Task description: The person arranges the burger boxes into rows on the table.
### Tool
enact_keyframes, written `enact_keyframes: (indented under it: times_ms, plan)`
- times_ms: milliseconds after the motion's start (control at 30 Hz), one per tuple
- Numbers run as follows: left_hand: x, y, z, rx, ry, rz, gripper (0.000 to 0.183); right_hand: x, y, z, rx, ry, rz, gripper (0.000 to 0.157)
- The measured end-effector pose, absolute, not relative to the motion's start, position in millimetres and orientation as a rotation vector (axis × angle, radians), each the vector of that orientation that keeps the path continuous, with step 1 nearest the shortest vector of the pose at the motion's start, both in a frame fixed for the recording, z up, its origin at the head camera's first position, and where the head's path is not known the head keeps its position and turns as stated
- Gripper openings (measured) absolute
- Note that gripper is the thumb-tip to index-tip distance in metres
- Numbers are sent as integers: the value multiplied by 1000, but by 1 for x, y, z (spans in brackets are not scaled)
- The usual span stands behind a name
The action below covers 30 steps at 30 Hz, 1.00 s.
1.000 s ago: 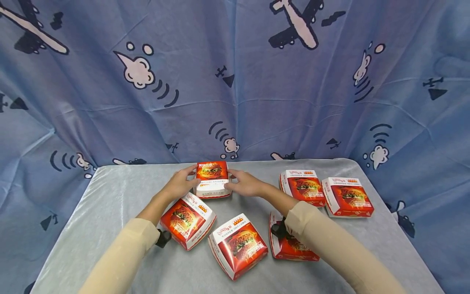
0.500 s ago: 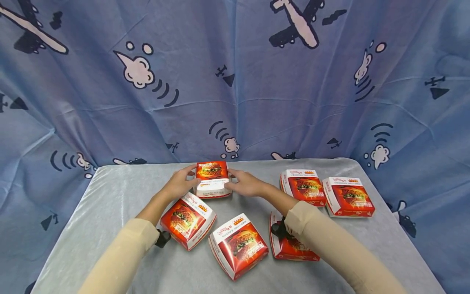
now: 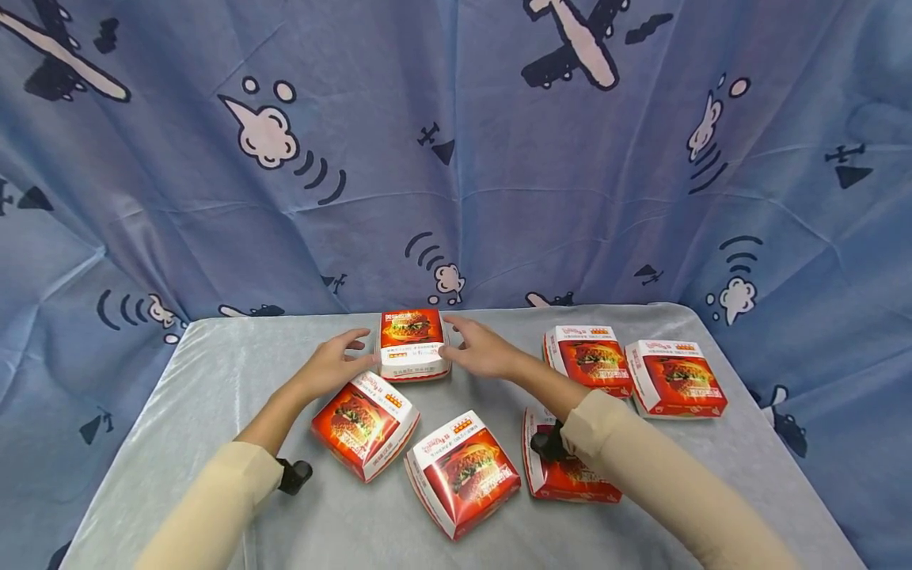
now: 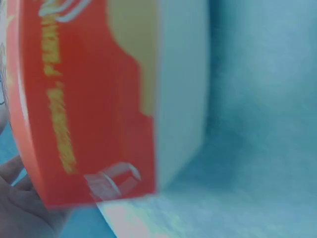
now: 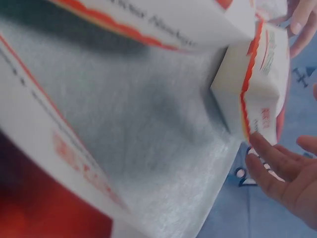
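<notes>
At the back of the table stands a red and white burger box [image 3: 411, 348], its lid printed with a burger. My left hand [image 3: 333, 366] is just left of it, fingers loosely extended and apart from its side. On the other side, my right hand [image 3: 484, 350] has its thumb at the front right corner. A straight fingertip meets the box's lower edge [image 5: 247, 111] in the right wrist view, where the right hand [image 5: 290, 181] is spread. Nearest below the left hand lies a tilted burger box [image 3: 366, 427]; a large red box side [image 4: 99, 99] fills much of the left wrist view.
More burger boxes lie about: one at front centre [image 3: 463, 475], one partly under the right sleeve [image 3: 563, 475], and two at the right, a nearer one [image 3: 587, 362] and an outer one [image 3: 677, 380]. A patterned blue curtain [image 3: 499, 158] hangs behind the grey cloth-covered table [image 3: 235, 364].
My left hand has let go of the back box and drawn away to the left and slightly toward me. The right hand has stayed at the box, which has hardly moved.
</notes>
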<state>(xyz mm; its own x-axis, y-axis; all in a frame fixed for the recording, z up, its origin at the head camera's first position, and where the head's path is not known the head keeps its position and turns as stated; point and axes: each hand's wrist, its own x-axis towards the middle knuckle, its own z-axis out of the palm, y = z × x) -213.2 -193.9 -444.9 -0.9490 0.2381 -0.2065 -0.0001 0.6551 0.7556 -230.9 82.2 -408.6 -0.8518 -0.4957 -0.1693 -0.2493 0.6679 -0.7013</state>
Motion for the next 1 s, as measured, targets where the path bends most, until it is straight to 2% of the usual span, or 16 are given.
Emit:
enact_keyframes:
  times_ms: [400, 1000]
  plan:
    - [-185, -217, -449, 230, 2491, 1255, 69, -195, 75, -401, -817, 2552, -1052, 60]
    - [-159, -221, -457, 260, 2452, 1368, 60, -172, 68, -414, -849, 2308, -940, 53]
